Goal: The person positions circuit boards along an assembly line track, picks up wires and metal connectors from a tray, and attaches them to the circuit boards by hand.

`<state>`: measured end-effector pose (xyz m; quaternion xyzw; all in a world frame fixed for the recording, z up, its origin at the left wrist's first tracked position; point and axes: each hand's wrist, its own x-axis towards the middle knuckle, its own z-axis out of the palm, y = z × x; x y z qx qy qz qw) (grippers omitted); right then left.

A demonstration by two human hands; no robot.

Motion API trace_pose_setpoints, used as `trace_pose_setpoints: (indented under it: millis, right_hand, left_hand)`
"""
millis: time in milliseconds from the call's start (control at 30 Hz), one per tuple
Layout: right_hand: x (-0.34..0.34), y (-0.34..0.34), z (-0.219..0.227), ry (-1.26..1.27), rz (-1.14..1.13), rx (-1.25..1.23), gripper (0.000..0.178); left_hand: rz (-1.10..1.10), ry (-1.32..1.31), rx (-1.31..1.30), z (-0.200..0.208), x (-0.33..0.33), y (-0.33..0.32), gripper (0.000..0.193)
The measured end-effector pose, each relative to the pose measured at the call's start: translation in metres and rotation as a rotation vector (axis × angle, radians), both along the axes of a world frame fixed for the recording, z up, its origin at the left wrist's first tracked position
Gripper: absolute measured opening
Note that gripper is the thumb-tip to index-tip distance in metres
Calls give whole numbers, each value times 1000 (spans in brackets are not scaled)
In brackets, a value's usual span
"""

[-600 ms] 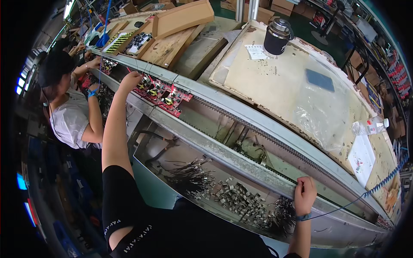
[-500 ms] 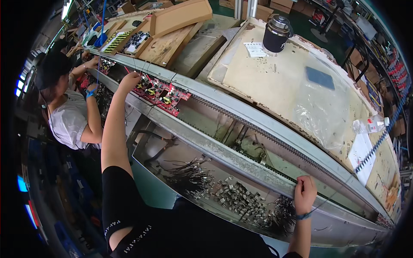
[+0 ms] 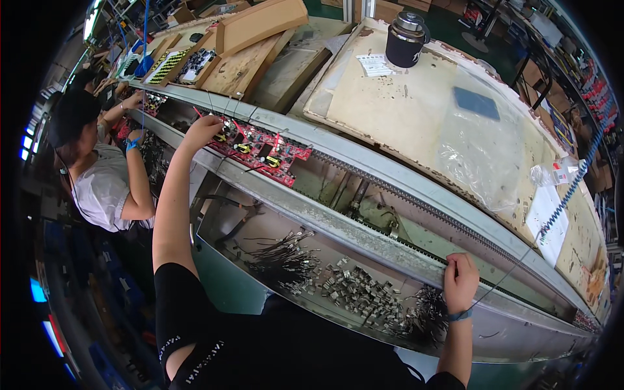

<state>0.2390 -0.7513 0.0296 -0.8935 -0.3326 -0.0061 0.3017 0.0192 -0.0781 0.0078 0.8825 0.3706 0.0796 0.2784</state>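
My left hand (image 3: 204,132), arm stretched out, is at the left end of a red circuit board (image 3: 268,153) lying between two metal conveyor rails. Its fingers are pinched together at the board; what lies between the tips is hidden. Yellow-and-black parts and red and black wires stand on the board. My right hand (image 3: 461,283), with a blue band on its wrist, rests closed on the near rail (image 3: 351,234), far from the board. I cannot make out whether anything is in its curled fingers.
Below the near rail, a metal tray (image 3: 224,250) holds black wire leads (image 3: 286,263) and small metal parts (image 3: 364,292). Beyond the far rail stand a dark flask (image 3: 407,42), a clear bottle (image 3: 558,171) and cardboard boxes (image 3: 260,26). A co-worker (image 3: 107,172) works at the left.
The circuit board has slid right along the rails, and my left hand has moved right with it. My right hand stays closed on the near rail. The view has shifted slightly.
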Motion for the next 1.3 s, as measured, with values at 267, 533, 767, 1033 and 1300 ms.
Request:
trace_pose_setpoints:
  millis: [267, 533, 767, 1033, 1300]
  right_hand:
    - [2, -2, -4, -18, 11, 6, 6]
    - [4, -5, -7, -12, 13, 33, 7]
    - [5, -10, -12, -44, 5, 81, 9]
    - [5, -11, -15, -73, -30, 82, 11]
    - [6, -12, -17, -55, -30, 77, 11]
  left_hand:
    - [-179, 37, -62, 13, 42, -107, 24]
    - [-350, -73, -179, 26, 85, -231, 27]
    - [-500, -13, -21, 41, 112, -316, 32]
    - [-607, -89, 117, 28, 108, -332, 34]
    - [-516, -121, 118, 23, 104, -323, 32]
